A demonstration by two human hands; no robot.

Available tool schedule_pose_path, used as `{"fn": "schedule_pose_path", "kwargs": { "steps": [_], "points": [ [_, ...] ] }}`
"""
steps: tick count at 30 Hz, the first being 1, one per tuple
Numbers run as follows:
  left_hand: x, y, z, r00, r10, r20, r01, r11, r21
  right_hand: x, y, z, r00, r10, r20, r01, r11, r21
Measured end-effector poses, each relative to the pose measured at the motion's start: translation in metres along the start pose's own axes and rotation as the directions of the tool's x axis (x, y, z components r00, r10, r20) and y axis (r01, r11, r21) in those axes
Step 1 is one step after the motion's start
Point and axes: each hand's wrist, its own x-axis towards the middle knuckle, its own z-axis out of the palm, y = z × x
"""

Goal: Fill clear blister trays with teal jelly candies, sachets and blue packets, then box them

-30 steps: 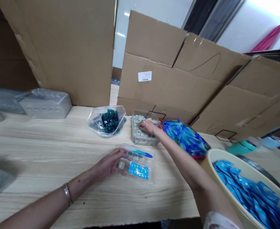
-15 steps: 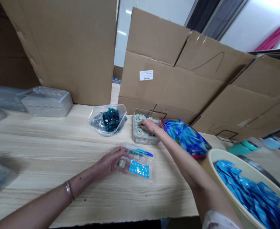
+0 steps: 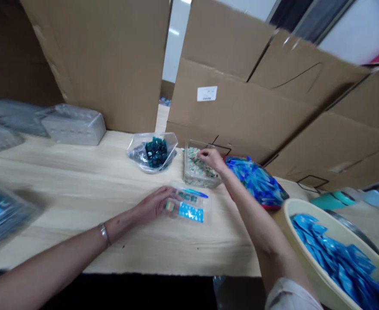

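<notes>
On the wood-grain table [image 3: 79, 181], the cream basin of blue sachets [image 3: 302, 224] stands to my right; my right hand [image 3: 211, 159] is curled in the clear tub of pale pieces [image 3: 189, 176], grip undeterminable; my left hand [image 3: 155, 206] lies open, fingers spread, at the edge of the clear plastic tray [image 3: 192, 211], gripping nothing.

At 9 o'clock, a clear plastic package [image 3: 2, 219] is blurred and cut off by the picture's edge, its contents unreadable. At 4 o'clock, the cream basin [image 3: 300, 254] of blue sachets [image 3: 334, 262] runs out of frame. The right hand [image 3: 211, 158] hides part of a clear tub [image 3: 199, 178], whose pastel pieces [image 3: 194, 161] are too small to tell.
</notes>
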Motion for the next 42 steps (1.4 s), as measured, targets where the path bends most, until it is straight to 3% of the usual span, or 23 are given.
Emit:
{"fn": "schedule_pose_path", "kwargs": {
  "steps": [1, 3, 6, 9, 12, 16, 21, 23, 26, 33, 39, 42],
  "points": [
    [0.0, 0.0, 0.0, 1.0, 0.018, 0.0, -0.018, 1.0, -0.006, -0.01, -0.009, -0.004, 0.997, 0.059, -0.042, -0.051, 0.986, 0.16],
    [0.0, 0.0, -0.001, 0.999, 0.037, -0.008, -0.037, 0.999, -0.023, -0.037, -0.033, -0.01, 0.991, 0.136, -0.01, -0.121, 0.909, 0.4],
    [0.001, 0.001, -0.001, 0.999, 0.031, -0.028, -0.032, 0.999, -0.042, -0.084, -0.075, -0.008, 0.957, 0.156, 0.243, -0.266, 0.805, 0.531],
    [0.0, 0.0, 0.0, 0.999, 0.037, -0.037, -0.039, 0.998, -0.042, -0.119, -0.107, 0.008, 0.889, 0.145, 0.434, -0.377, 0.77, 0.515],
    [0.0, -0.002, 0.0, 0.999, 0.034, -0.017, -0.035, 0.998, -0.053, -0.129, -0.121, 0.024, 0.854, 0.143, 0.5, -0.392, 0.809, 0.438],
    [-0.001, -0.003, 0.0, 0.999, 0.031, 0.038, -0.029, 0.998, -0.06, -0.117, -0.124, 0.028, 0.836, 0.094, 0.54, -0.301, 0.902, 0.309],
    [-0.002, -0.003, 0.001, 0.997, 0.039, 0.068, -0.037, 0.999, -0.04, -0.103, -0.135, 0.026, 0.774, -0.011, 0.633, -0.128, 0.976, 0.174],
    [-0.003, -0.003, 0.002, 0.997, 0.041, 0.064, -0.039, 0.999, -0.034, -0.102, -0.14, 0.029, 0.781, -0.026, 0.624, -0.042, 0.995, 0.094],
    [-0.004, -0.003, 0.003, 0.999, 0.039, 0.031, -0.038, 0.999, -0.033, -0.104, -0.146, 0.034, 0.828, -0.048, 0.559, 0.071, 0.997, -0.019],
    [-0.003, -0.003, 0.0, 0.996, 0.058, 0.063, -0.053, 0.996, -0.077, -0.118, -0.144, 0.038, 0.94, -0.082, 0.332, 0.123, 0.987, -0.103],
    [-0.003, -0.004, -0.001, 0.996, 0.052, 0.069, -0.047, 0.997, -0.069, -0.134, -0.143, 0.048, 0.943, -0.12, 0.311, 0.197, 0.954, -0.228],
    [-0.003, -0.002, -0.002, 0.997, 0.05, 0.055, -0.047, 0.996, -0.071, -0.133, -0.138, 0.044, 0.947, -0.126, 0.296, 0.187, 0.965, -0.185]
  ]
}}
